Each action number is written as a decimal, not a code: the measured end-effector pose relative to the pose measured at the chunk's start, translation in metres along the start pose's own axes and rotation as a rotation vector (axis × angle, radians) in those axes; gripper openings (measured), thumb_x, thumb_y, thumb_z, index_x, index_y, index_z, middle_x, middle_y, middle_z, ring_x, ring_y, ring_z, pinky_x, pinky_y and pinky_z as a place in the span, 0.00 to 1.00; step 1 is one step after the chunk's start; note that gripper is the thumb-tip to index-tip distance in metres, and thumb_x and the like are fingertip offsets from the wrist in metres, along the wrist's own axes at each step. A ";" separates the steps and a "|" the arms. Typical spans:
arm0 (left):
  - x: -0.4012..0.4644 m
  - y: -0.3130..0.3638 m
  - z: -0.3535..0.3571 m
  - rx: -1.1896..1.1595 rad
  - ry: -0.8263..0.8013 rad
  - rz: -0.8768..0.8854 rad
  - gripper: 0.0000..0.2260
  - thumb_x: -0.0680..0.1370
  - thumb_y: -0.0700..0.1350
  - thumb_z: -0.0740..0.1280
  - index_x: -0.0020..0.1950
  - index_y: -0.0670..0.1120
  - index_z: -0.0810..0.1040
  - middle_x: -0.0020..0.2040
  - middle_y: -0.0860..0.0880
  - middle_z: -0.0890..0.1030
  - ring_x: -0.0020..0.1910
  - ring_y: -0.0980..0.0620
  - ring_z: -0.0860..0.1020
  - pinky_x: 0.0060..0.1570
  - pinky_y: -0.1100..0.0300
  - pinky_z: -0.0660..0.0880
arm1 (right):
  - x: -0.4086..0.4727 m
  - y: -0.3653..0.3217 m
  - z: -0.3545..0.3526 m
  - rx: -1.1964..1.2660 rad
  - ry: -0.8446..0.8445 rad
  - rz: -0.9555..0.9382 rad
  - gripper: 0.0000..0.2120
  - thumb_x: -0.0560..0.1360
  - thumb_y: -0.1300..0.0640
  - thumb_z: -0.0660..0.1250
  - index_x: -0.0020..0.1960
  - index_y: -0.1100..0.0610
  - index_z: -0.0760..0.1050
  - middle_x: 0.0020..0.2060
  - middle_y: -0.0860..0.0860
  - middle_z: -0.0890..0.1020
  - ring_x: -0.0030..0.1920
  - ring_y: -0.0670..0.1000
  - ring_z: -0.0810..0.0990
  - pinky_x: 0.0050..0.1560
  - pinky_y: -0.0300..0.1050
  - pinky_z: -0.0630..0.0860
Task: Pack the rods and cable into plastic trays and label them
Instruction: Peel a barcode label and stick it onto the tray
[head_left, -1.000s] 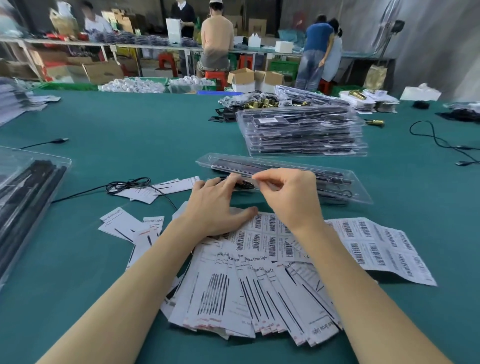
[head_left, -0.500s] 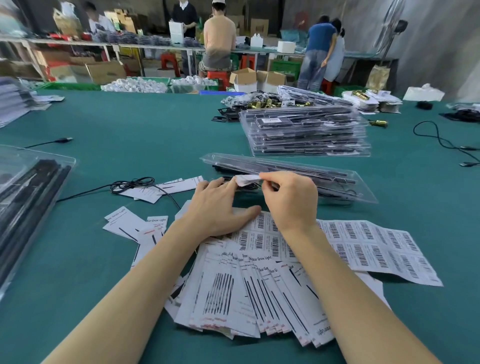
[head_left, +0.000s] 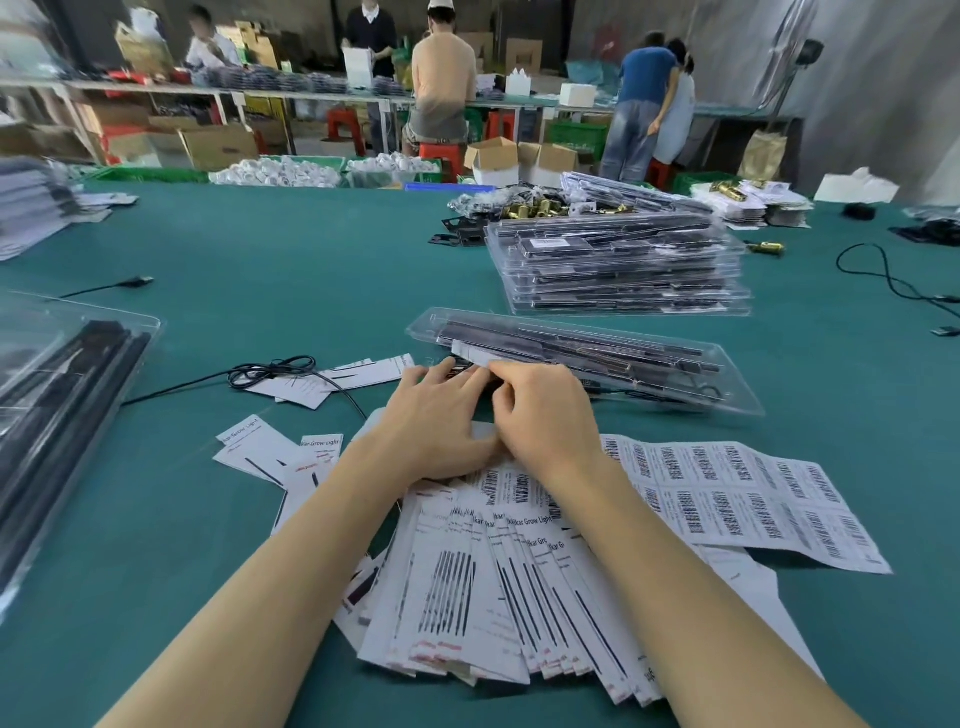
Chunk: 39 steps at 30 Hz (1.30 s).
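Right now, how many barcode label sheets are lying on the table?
2 visible: one barcode sheet right of the right hand, another partly under both wrists. More may be hidden.

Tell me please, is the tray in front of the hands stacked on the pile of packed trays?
No, the tray lies alone on the green table, apart from the pile behind it.

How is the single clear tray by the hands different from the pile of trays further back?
The single tray lies alone, flat on the green table, at an angle; the stack of trays is several high and squarely piled. The right hand pinches a white label at the single tray's near edge, while nobody touches the stack. Both are clear plastic holding dark rods.
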<state>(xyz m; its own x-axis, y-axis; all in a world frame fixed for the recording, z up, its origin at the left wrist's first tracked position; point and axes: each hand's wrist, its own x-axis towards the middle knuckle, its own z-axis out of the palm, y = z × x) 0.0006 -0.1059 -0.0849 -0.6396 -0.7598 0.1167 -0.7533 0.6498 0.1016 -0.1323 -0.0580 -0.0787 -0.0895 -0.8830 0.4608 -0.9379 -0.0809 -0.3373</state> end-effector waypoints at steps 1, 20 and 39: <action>0.001 -0.001 -0.001 0.003 -0.010 0.003 0.26 0.77 0.59 0.57 0.72 0.49 0.64 0.70 0.50 0.73 0.74 0.45 0.65 0.72 0.47 0.59 | 0.000 0.000 -0.001 0.014 -0.041 0.003 0.10 0.77 0.62 0.59 0.46 0.56 0.79 0.36 0.51 0.80 0.42 0.56 0.79 0.36 0.46 0.66; -0.002 -0.056 -0.029 -0.254 0.085 -0.097 0.21 0.76 0.61 0.69 0.66 0.54 0.81 0.62 0.54 0.83 0.53 0.65 0.78 0.55 0.67 0.71 | 0.001 -0.005 -0.001 -0.043 -0.294 0.022 0.22 0.81 0.56 0.55 0.74 0.54 0.68 0.72 0.52 0.73 0.68 0.55 0.71 0.67 0.51 0.67; -0.001 -0.043 -0.024 -0.162 0.011 -0.023 0.21 0.81 0.59 0.61 0.75 0.61 0.69 0.73 0.61 0.71 0.71 0.56 0.69 0.68 0.56 0.66 | -0.008 -0.039 0.014 -0.275 -0.273 0.077 0.26 0.81 0.48 0.53 0.75 0.58 0.64 0.70 0.53 0.69 0.70 0.56 0.67 0.73 0.56 0.61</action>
<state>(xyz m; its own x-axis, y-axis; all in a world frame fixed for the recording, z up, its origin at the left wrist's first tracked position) 0.0378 -0.1325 -0.0661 -0.6202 -0.7746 0.1237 -0.7323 0.6283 0.2626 -0.0901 -0.0543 -0.0807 -0.1054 -0.9751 0.1950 -0.9900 0.0845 -0.1127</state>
